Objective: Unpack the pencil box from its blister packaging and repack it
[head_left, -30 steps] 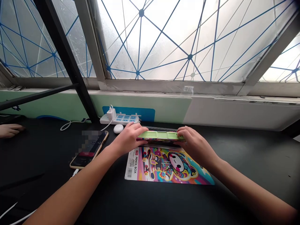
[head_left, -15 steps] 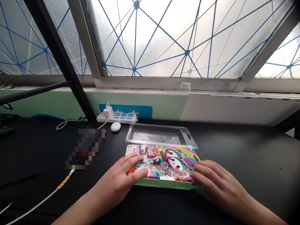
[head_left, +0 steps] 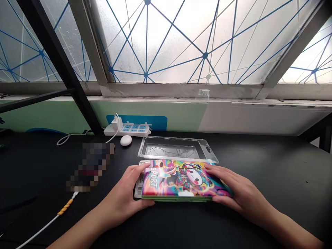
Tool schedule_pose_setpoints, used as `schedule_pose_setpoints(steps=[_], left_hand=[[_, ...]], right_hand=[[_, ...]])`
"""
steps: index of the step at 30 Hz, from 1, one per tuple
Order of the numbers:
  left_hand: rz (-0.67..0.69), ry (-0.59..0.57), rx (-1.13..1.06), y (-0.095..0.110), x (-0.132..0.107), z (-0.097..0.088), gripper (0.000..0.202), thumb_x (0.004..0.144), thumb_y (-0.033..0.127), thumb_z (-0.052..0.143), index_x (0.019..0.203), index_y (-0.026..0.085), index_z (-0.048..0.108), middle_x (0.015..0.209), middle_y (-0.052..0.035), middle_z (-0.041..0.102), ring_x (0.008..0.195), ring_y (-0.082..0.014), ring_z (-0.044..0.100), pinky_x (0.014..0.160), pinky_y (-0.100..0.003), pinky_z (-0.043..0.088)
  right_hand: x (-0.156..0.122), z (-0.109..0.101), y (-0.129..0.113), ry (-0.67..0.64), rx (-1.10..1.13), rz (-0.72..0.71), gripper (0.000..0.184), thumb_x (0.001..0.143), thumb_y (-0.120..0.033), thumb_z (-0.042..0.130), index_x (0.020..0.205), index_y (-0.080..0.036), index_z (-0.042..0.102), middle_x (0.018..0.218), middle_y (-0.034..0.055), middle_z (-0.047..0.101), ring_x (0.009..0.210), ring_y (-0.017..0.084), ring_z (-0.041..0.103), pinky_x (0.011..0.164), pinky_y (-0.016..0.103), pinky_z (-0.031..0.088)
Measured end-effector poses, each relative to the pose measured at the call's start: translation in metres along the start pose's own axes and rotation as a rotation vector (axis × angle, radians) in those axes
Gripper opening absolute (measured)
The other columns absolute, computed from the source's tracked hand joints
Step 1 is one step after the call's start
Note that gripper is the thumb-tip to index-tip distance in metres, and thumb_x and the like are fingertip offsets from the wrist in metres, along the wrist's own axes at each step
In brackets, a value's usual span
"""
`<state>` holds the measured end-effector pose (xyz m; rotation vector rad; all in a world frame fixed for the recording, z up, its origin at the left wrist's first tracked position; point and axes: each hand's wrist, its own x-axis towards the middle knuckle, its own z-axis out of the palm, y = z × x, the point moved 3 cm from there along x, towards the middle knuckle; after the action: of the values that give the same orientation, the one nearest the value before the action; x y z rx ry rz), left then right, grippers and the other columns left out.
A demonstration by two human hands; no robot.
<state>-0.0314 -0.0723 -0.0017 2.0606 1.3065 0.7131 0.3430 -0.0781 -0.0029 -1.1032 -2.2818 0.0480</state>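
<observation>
A colourful pencil box (head_left: 181,181) with a cartoon panda lid and green edge lies flat on the black desk, on top of its printed card insert (head_left: 138,185), whose white barcode edge shows at the left. My left hand (head_left: 127,193) grips the box's left end, thumb on the lid. My right hand (head_left: 233,192) holds the right end, fingers curled over the lid and side. Just behind the box sits the clear plastic blister tray (head_left: 176,149), lying open side up.
A blurred phone (head_left: 89,166) with a white and orange cable (head_left: 52,218) lies to the left. A white power strip (head_left: 128,129) and a white earbud case (head_left: 126,140) sit by the wall. The black desk (head_left: 272,173) stretches to the right below the window.
The pencil box came out of the clear tray and down toward me onto the card insert. Both hands shifted from its near edge to its two ends.
</observation>
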Motion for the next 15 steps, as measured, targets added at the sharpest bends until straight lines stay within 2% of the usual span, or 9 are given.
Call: schedule_pose_setpoints(steps=[2,3,5,7,8,12,15], left_hand=[[-0.034,-0.011,-0.052,0.001,0.000,0.001,0.092,0.080,0.029,0.081,0.157,0.041,0.034,0.154,-0.0068,0.047,0.141,-0.0319,0.050,0.118,-0.049,0.042],[-0.043,-0.020,-0.074,0.002,0.000,0.001,0.096,0.079,0.028,0.081,0.159,0.042,0.031,0.154,-0.0073,0.047,0.142,-0.0320,0.049,0.118,-0.049,0.042],[-0.061,-0.030,-0.098,0.004,0.000,0.002,0.104,0.078,0.028,0.082,0.162,0.042,0.023,0.152,-0.0079,0.049,0.142,-0.0324,0.049,0.118,-0.050,0.041],[-0.080,-0.033,-0.098,0.005,0.000,0.002,0.112,0.076,0.028,0.084,0.164,0.043,0.016,0.150,-0.0073,0.052,0.142,-0.0335,0.048,0.118,-0.053,0.039],[-0.087,-0.035,-0.093,0.006,0.001,0.001,0.116,0.074,0.028,0.085,0.164,0.043,0.014,0.149,-0.0070,0.054,0.143,-0.0344,0.047,0.118,-0.054,0.038],[-0.102,-0.053,-0.075,0.005,0.001,0.001,0.120,0.074,0.032,0.086,0.165,0.042,0.009,0.149,-0.0078,0.055,0.145,-0.0368,0.044,0.117,-0.056,0.039],[-0.090,-0.061,-0.036,0.003,0.002,-0.001,0.110,0.077,0.039,0.084,0.164,0.038,0.017,0.150,-0.0095,0.053,0.143,-0.0358,0.046,0.117,-0.055,0.039]], right_hand=[[0.008,-0.003,0.002,0.080,0.017,0.063,0.029,0.101,-0.039,0.054,0.122,-0.026,0.069,0.113,0.0081,0.079,0.097,0.025,0.076,0.081,0.034,0.061],[0.012,-0.004,0.004,0.112,0.029,0.129,0.028,0.103,-0.038,0.049,0.109,-0.025,0.072,0.098,0.0059,0.080,0.081,0.022,0.075,0.071,0.032,0.060],[0.019,-0.004,0.007,0.136,0.054,0.280,0.039,0.104,-0.044,0.043,0.087,-0.025,0.071,0.066,0.0010,0.070,0.053,0.018,0.063,0.052,0.029,0.051],[0.023,-0.003,0.011,0.120,0.092,0.414,0.047,0.102,-0.053,0.041,0.077,-0.025,0.068,0.051,-0.0025,0.055,0.043,0.016,0.050,0.043,0.029,0.042],[0.023,-0.002,0.012,0.106,0.120,0.463,0.048,0.101,-0.056,0.041,0.078,-0.024,0.068,0.049,-0.0031,0.052,0.043,0.016,0.048,0.043,0.029,0.040],[0.019,0.000,0.016,0.074,0.232,0.540,0.044,0.099,-0.060,0.047,0.091,-0.023,0.071,0.062,-0.0014,0.061,0.053,0.017,0.053,0.049,0.029,0.043],[0.016,0.001,0.017,0.091,0.261,0.506,0.051,0.099,-0.062,0.044,0.073,-0.023,0.065,0.056,-0.0016,0.053,0.049,0.016,0.047,0.047,0.029,0.040]])
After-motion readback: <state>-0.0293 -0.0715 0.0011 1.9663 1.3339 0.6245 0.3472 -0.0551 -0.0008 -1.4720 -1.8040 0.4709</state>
